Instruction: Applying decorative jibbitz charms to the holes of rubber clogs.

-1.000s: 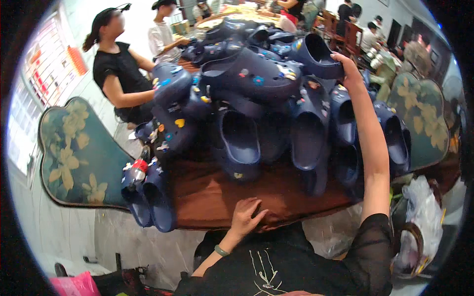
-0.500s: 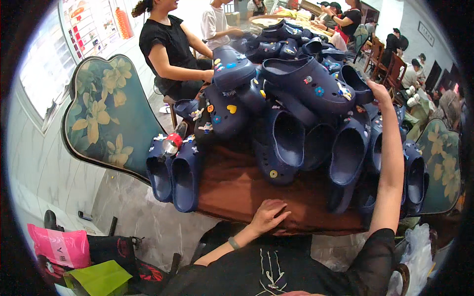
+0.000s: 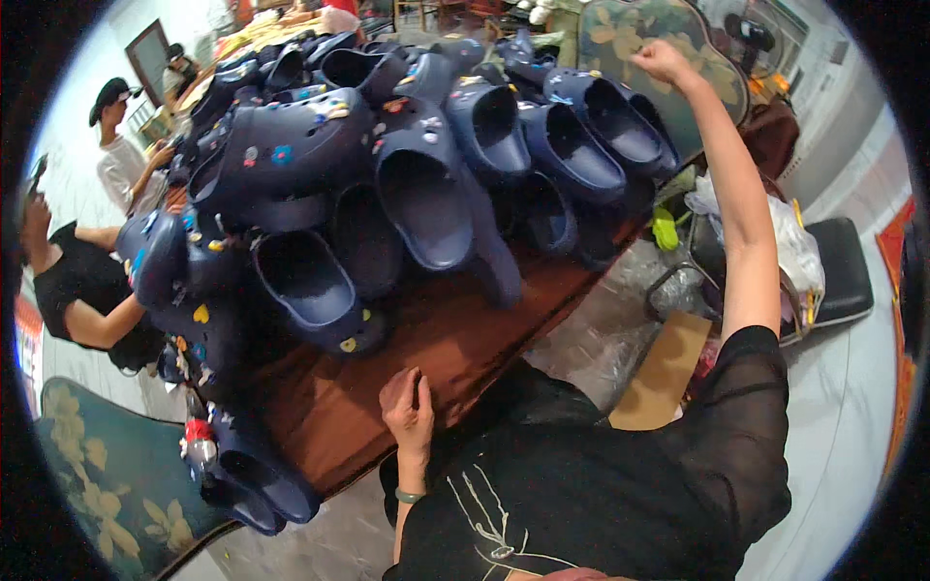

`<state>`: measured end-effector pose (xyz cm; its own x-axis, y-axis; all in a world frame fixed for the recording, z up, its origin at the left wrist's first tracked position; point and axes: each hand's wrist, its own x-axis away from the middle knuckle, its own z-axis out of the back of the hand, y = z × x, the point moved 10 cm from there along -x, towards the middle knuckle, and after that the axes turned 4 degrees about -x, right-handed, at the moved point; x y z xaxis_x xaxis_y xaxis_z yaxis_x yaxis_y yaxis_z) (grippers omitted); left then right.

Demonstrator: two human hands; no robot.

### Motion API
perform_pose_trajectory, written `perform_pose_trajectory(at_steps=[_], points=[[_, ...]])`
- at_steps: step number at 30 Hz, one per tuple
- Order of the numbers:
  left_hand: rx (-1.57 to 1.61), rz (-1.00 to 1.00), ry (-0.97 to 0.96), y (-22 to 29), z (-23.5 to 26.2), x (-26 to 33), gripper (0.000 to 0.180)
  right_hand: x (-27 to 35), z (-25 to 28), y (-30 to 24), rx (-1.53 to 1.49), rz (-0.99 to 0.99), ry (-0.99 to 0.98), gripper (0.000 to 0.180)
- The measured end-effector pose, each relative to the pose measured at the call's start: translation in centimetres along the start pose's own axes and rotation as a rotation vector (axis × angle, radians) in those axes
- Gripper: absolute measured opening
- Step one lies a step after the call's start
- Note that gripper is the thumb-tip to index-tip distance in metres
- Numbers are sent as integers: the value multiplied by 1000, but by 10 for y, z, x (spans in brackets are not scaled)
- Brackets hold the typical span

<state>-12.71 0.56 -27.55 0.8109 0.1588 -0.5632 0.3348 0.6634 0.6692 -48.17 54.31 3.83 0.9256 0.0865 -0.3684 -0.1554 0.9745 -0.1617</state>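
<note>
From the head view, the left hand lay flat on the near edge of the brown bench, fingers close together and holding nothing. The right hand was stretched far out over the far end of a heap of navy clogs, closed into a fist just beside the outermost navy clog; whether it gripped anything could not be told. The heap covered most of the bench, many clogs studded with small coloured charms. Two other people stood at the left. A white plastic bag lay on a dark chair to the right.
</note>
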Motion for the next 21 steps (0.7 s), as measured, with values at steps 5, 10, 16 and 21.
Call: perform_pose_trajectory(at_steps=[5,10,16,21], points=[[-106,-21,8,1,0,4,18,75,-64,16,-305,-99,-225,46],[-127,-10,67,2,16,9,17,77,-100,-30,70,7,-231,53],[-100,-45,32,9,11,2,19,74,-114,36,100,-279,-75,41],[-115,-46,34,7,10,5,19,87,-87,34,-68,-369,197,35]])
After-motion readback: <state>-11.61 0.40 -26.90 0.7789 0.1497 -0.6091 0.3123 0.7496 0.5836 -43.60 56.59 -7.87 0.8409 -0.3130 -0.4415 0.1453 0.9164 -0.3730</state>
